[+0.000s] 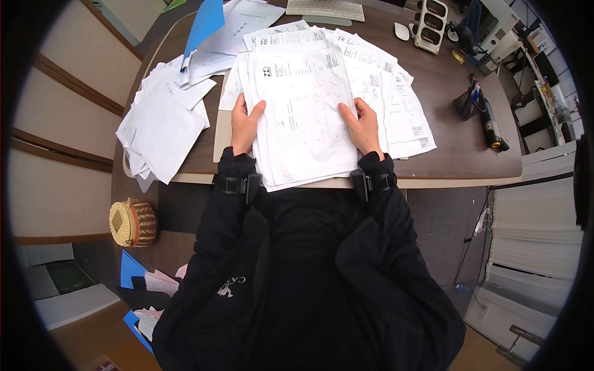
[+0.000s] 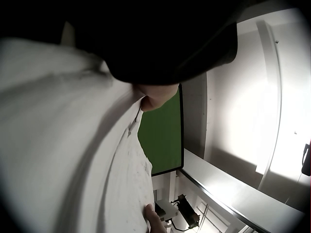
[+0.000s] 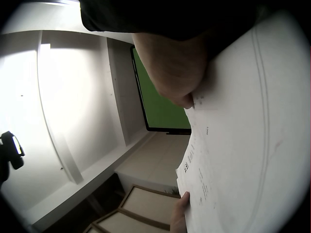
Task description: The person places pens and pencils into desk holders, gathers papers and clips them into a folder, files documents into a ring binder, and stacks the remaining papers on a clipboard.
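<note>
A stack of printed paper sheets [image 1: 306,117] is held between both hands over the front edge of the desk. My left hand [image 1: 245,125] grips its left edge, thumb on top and fingers going underneath. On the opposite edge my right hand [image 1: 364,127] grips the same way. Small print and faint reddish marks show on the top sheet. The left wrist view has the sheets [image 2: 116,160] bending close to the camera, with fingers [image 2: 158,96] at their edge. In the right wrist view the sheets [image 3: 233,145] fill the right side, beside my right hand [image 3: 170,68].
More printed sheets [image 1: 411,120] fan out behind and right of the stack. A loose paper pile [image 1: 164,120] and a blue folder [image 1: 205,28] lie left. Farther back are a keyboard [image 1: 326,9] and mouse [image 1: 401,31]. A woven basket [image 1: 133,222] stands below the desk's left side.
</note>
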`<state>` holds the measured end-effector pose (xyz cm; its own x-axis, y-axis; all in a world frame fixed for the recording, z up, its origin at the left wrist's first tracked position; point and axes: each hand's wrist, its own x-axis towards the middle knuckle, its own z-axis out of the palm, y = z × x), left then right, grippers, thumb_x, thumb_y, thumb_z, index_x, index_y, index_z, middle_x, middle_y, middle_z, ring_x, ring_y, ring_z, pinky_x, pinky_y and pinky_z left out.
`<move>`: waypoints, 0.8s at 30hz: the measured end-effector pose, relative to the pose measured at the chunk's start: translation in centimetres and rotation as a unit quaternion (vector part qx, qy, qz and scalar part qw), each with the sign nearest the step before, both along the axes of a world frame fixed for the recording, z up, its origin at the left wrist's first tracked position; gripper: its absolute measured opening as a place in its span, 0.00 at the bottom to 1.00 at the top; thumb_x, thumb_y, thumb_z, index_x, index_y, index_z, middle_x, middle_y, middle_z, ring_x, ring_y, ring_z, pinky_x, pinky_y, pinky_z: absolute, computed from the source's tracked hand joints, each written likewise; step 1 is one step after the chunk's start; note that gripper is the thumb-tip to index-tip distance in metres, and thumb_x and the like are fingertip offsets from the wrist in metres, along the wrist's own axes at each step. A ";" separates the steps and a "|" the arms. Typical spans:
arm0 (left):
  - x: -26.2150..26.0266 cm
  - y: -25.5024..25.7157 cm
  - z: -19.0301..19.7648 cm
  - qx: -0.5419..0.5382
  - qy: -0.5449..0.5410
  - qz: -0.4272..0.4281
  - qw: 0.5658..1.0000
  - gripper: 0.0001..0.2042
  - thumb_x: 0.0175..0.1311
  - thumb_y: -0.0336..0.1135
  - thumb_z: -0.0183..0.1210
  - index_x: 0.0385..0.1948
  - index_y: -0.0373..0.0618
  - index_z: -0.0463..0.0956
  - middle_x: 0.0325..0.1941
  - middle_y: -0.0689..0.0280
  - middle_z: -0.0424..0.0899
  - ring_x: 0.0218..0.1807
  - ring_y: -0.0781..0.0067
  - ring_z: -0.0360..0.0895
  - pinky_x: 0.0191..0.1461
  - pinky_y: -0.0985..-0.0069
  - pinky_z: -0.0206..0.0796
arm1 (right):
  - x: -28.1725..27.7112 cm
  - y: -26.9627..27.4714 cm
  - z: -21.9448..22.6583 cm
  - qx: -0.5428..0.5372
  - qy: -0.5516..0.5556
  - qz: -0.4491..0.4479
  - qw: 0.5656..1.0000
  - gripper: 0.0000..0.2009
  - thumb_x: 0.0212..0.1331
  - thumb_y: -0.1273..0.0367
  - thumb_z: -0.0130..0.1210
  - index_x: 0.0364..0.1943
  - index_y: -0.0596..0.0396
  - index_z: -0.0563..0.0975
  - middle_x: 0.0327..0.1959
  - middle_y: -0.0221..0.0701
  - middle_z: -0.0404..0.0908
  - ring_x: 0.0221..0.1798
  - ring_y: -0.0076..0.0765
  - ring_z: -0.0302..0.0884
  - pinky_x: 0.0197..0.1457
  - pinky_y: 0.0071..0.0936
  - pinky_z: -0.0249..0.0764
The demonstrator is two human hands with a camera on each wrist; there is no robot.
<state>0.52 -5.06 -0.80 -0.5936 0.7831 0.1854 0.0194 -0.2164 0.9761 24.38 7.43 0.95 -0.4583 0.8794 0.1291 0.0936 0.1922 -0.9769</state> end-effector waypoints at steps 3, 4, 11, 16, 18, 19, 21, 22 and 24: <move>0.2 -0.1 0.4 -0.005 -0.005 -0.001 1.000 0.20 0.63 0.31 0.57 0.54 0.31 0.66 0.49 0.56 0.79 0.47 0.73 0.77 0.50 0.79 0.69 | 0.0 0.1 -0.1 0.005 0.003 0.002 1.000 0.12 0.60 0.66 0.58 0.32 0.63 0.76 0.25 0.28 0.79 0.27 0.16 0.68 0.32 0.17 0.65; 0.3 -0.1 0.5 -0.007 -0.007 -0.001 1.000 0.20 0.63 0.31 0.57 0.54 0.31 0.66 0.49 0.56 0.79 0.47 0.74 0.77 0.50 0.79 0.68 | 0.0 0.1 -0.2 0.005 0.003 0.002 1.000 0.12 0.60 0.66 0.58 0.32 0.63 0.76 0.25 0.28 0.79 0.27 0.16 0.68 0.32 0.17 0.65; 0.2 -0.1 0.4 -0.006 -0.014 0.004 1.000 0.19 0.63 0.30 0.57 0.53 0.32 0.67 0.49 0.57 0.79 0.47 0.74 0.77 0.50 0.79 0.68 | -0.1 0.5 -0.9 -0.018 0.066 -0.003 0.998 0.11 0.63 0.66 0.56 0.35 0.63 0.76 0.27 0.27 0.79 0.30 0.15 0.69 0.34 0.15 0.65; 0.0 0.1 -0.1 -0.011 -0.001 0.006 1.000 0.18 0.62 0.30 0.57 0.51 0.33 0.68 0.48 0.58 0.79 0.46 0.75 0.76 0.50 0.79 0.68 | 0.2 1.0 -1.0 -0.122 0.216 -0.058 0.967 0.13 0.69 0.64 0.51 0.46 0.62 0.73 0.38 0.29 0.80 0.38 0.18 0.72 0.42 0.17 0.68; 0.1 0.1 0.0 -0.005 -0.008 0.003 1.000 0.18 0.62 0.30 0.57 0.51 0.32 0.68 0.48 0.58 0.79 0.46 0.75 0.76 0.50 0.79 0.68 | 0.3 1.2 -1.0 -0.133 0.236 -0.065 0.960 0.14 0.69 0.63 0.50 0.48 0.62 0.73 0.41 0.30 0.80 0.41 0.21 0.74 0.45 0.19 0.70; 0.1 0.0 0.0 -0.001 -0.016 0.000 1.000 0.17 0.63 0.30 0.57 0.51 0.32 0.68 0.48 0.58 0.79 0.46 0.75 0.76 0.50 0.79 0.68 | 0.4 1.3 -1.1 -0.145 0.256 -0.072 0.953 0.16 0.69 0.63 0.50 0.51 0.61 0.73 0.45 0.32 0.80 0.44 0.24 0.76 0.48 0.21 0.72; 0.1 0.1 0.0 0.003 -0.017 -0.001 1.000 0.17 0.63 0.30 0.57 0.51 0.32 0.68 0.48 0.58 0.79 0.46 0.75 0.76 0.50 0.79 0.68 | 0.7 1.7 -1.2 -0.136 0.253 -0.067 0.955 0.18 0.70 0.60 0.48 0.53 0.61 0.72 0.48 0.33 0.79 0.48 0.26 0.75 0.51 0.24 0.71; 0.1 0.1 0.0 0.006 -0.018 -0.003 1.000 0.18 0.63 0.30 0.58 0.51 0.32 0.68 0.48 0.58 0.79 0.46 0.75 0.76 0.50 0.79 0.68 | 0.8 1.7 -0.8 -0.158 0.263 -0.083 0.948 0.18 0.71 0.59 0.46 0.53 0.60 0.72 0.47 0.32 0.79 0.47 0.25 0.74 0.49 0.23 0.71; 0.2 0.0 0.0 0.009 -0.017 -0.001 1.000 0.18 0.63 0.30 0.58 0.51 0.32 0.68 0.48 0.58 0.79 0.46 0.75 0.77 0.50 0.79 0.68 | 1.0 2.4 -1.3 -0.234 0.289 -0.126 0.920 0.16 0.72 0.57 0.42 0.41 0.56 0.74 0.32 0.27 0.75 0.32 0.23 0.68 0.35 0.19 0.64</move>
